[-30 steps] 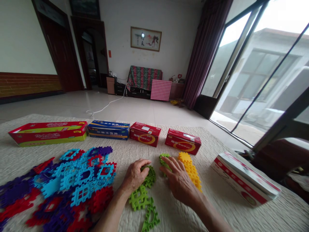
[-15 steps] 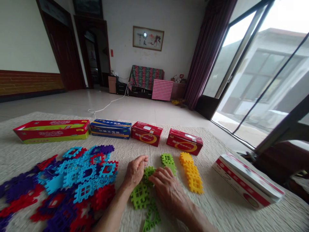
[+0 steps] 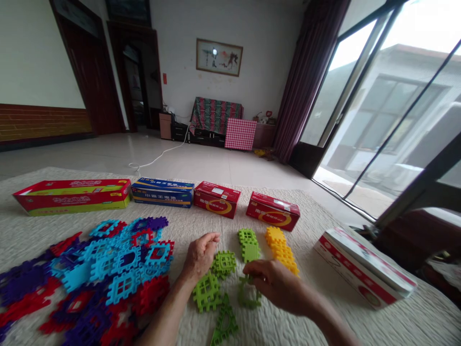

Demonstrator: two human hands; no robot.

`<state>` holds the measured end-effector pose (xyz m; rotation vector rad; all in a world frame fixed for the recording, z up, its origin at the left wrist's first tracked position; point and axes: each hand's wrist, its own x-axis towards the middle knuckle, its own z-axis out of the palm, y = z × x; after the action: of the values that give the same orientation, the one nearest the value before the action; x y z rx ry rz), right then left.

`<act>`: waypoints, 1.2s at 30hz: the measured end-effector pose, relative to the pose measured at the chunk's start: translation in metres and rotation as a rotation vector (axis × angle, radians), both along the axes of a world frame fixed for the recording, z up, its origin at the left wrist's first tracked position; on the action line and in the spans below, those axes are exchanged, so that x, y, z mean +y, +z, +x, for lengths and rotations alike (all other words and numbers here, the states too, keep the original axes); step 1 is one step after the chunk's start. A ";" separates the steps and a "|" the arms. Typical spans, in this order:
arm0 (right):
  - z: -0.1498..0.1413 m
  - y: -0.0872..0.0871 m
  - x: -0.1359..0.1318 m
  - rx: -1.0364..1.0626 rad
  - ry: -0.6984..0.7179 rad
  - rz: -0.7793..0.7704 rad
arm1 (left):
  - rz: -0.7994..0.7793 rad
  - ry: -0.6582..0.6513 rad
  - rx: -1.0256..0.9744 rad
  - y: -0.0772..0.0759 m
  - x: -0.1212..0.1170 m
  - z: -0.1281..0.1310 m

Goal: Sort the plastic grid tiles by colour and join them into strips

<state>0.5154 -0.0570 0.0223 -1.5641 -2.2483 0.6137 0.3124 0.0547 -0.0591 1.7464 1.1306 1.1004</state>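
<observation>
My left hand (image 3: 201, 253) is closed and rests against the left side of some green interlocking tiles; whether anything is in its fingers is hidden. Beside it lie a green square window tile (image 3: 225, 262) and another green window tile (image 3: 207, 291) closer to me. My right hand (image 3: 277, 283) pinches a green open-frame tile (image 3: 249, 297) low over the mat. A green triangular tile (image 3: 225, 323) lies nearest me. Beyond the right hand, a short row of green tiles (image 3: 250, 251) lies beside a row of yellow tiles (image 3: 276, 235), partly covered by that hand.
A heap of blue, red and purple tiles (image 3: 122, 286) spreads on the left of the quilted mat (image 3: 317, 317). Along the back stand a red-and-green box (image 3: 77, 197), a blue box (image 3: 162, 193) and two red boxes (image 3: 217, 199). A white-and-red box (image 3: 363, 269) sits right.
My right hand has moved right, away from the tiles by my left hand, with a green open-frame tile in its fingers. My left hand has kept its place.
</observation>
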 end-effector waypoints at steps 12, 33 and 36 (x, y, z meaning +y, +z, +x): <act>-0.006 -0.010 -0.022 -0.186 -0.001 0.002 | 0.002 0.000 -0.014 0.003 -0.002 0.000; 0.000 -0.029 0.005 -0.073 -0.095 0.529 | 0.044 0.004 0.003 0.005 -0.002 0.000; -0.017 -0.029 -0.002 -0.018 -0.046 0.464 | 0.039 0.008 0.002 0.008 -0.003 0.000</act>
<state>0.4981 -0.0595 -0.0070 -1.3801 -2.1567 0.0521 0.3128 0.0517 -0.0515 1.7750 1.1254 1.1325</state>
